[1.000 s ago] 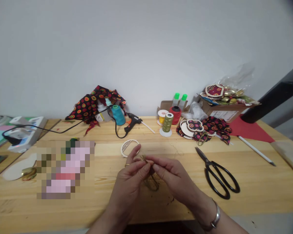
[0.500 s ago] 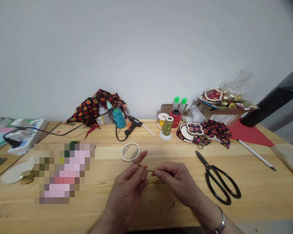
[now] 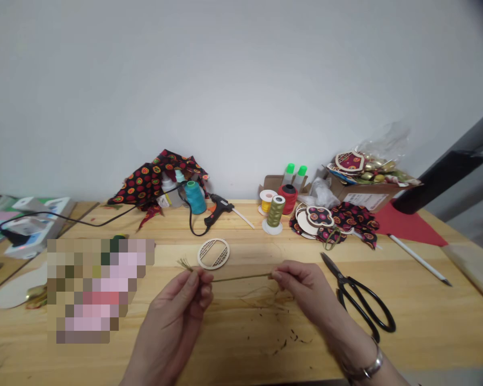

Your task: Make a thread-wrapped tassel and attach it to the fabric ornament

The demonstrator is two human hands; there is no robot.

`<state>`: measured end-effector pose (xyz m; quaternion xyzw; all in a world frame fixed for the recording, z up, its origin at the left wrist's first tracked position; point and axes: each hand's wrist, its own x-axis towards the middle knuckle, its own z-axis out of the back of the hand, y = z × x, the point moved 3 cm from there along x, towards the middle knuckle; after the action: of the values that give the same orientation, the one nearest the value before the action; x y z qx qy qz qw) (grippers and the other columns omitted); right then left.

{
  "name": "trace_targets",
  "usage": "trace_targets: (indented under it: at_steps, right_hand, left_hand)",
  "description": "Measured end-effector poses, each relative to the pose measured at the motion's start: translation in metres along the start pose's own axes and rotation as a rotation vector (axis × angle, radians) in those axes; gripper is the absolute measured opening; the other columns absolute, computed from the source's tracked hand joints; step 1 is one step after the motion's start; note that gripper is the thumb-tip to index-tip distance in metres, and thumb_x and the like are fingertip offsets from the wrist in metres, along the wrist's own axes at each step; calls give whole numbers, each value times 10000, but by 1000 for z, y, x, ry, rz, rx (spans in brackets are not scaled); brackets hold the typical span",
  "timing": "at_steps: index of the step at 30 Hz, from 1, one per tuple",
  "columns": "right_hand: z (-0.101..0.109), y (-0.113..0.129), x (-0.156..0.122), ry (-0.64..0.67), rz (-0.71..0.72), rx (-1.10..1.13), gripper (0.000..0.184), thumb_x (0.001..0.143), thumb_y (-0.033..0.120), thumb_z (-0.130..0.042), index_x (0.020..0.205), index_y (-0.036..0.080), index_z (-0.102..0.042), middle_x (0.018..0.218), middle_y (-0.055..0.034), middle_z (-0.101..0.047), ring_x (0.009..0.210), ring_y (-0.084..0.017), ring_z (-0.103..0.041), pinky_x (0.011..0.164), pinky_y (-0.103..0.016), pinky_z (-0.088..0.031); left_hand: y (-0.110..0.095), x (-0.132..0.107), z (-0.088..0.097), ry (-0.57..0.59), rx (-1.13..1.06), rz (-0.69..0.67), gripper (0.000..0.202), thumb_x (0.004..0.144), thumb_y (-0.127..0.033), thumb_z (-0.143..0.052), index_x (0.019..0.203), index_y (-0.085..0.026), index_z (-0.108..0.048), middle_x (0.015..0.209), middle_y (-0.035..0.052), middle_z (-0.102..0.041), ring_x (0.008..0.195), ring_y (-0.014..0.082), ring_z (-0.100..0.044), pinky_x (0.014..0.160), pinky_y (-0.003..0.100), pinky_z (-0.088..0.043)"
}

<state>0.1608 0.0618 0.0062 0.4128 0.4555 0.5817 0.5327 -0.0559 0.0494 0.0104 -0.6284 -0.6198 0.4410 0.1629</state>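
An olive-green cord [image 3: 241,277] is stretched nearly level above the table between my two hands. My left hand [image 3: 181,303] pinches it near one end, where frayed strands fan out past the thumb. At the other end my right hand [image 3: 306,287], with a silver bracelet at the wrist, grips it between thumb and fingertips. Loose thin threads dangle under the right fingers. Just beyond the left fingertips lies a round wooden lattice frame [image 3: 213,253]. Black-handled scissors [image 3: 356,292] rest to the right of my right hand, partly behind the wrist.
A glue gun [image 3: 219,209], a teal thread cone [image 3: 195,197] and an olive thread spool [image 3: 276,212] stand toward the wall. Patterned fabric pieces [image 3: 354,220], a filled cardboard box [image 3: 366,195] and a white pencil [image 3: 421,260] are at right. A power strip [image 3: 44,228] sits left.
My hands have moved apart, the left one leftward and the right one slightly right, so a longer stretch of cord shows. The frayed end now sticks out beyond my left thumb.
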Motion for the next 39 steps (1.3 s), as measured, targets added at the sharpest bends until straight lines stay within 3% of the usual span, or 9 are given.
trace_targets:
  at_steps: [7,8,11,14,18,22,26,32,39]
  right_hand:
    - [5,5,-4,10,114,-139,209,821,268,-546,678,160,-655,583,18,-545,576,-114,-467,543,-214,-360]
    - [6,7,-5,18,141,-177,203,825,258,-545,685,163,-657,598,12,-565,585,-118,-482,552,-217,-366]
    - [5,16,-7,61,216,-302,187,837,228,-550,693,176,-657,614,6,-597,593,-122,-506,571,-221,-374]
    - [-2,25,-10,123,288,-397,192,854,206,-544,693,191,-649,614,12,-590,601,-120,-516,580,-217,-370]
    - [-11,35,-12,203,346,-457,179,878,178,-514,755,197,-642,689,6,-604,674,-123,-546,622,-213,-383]
    - [-14,40,-14,274,398,-435,243,900,114,-447,742,191,-615,773,-1,-614,768,-121,-556,699,-208,-397]
    - [-13,35,-15,305,404,-490,232,881,87,-463,730,186,-609,780,0,-621,765,-125,-554,712,-218,-395]
    - [-15,23,-9,333,394,-527,182,886,154,-499,782,192,-644,730,1,-598,700,-126,-540,630,-211,-386]
    - [-9,17,-1,290,383,-448,136,863,165,-547,834,207,-673,763,-9,-611,749,-139,-558,679,-231,-412]
  left_hand:
    - [-5,6,22,4,361,81,297,607,-301,-777,843,-133,-713,830,80,-706,523,96,-546,427,168,-396]
    - [-13,7,24,-24,503,10,328,638,-324,-753,919,-163,-706,866,71,-709,506,98,-534,424,183,-389]
    - [-42,1,19,-177,910,-482,426,614,-279,-764,1033,-287,-683,874,3,-703,618,151,-574,602,227,-452]
    - [-43,-12,-7,24,978,-782,280,683,-234,-698,956,-293,-726,1001,20,-702,958,230,-593,898,260,-393]
    - [-5,-19,-43,478,938,-601,344,784,-191,-585,1105,-281,-669,1193,41,-641,1123,248,-539,982,312,-349]
    - [26,-16,-53,583,916,-377,329,847,-249,-509,1147,-276,-640,1022,65,-705,942,240,-619,847,311,-424]
    - [36,-14,-48,601,950,-301,304,863,-292,-478,1092,-258,-674,702,42,-688,675,217,-605,663,284,-427]
    - [42,-14,-42,523,892,-152,274,851,-322,-487,973,-235,-717,841,41,-705,819,226,-607,760,289,-420]
    - [50,-12,-34,417,749,15,290,816,-349,-544,1003,-211,-716,779,41,-716,875,243,-610,816,318,-416]
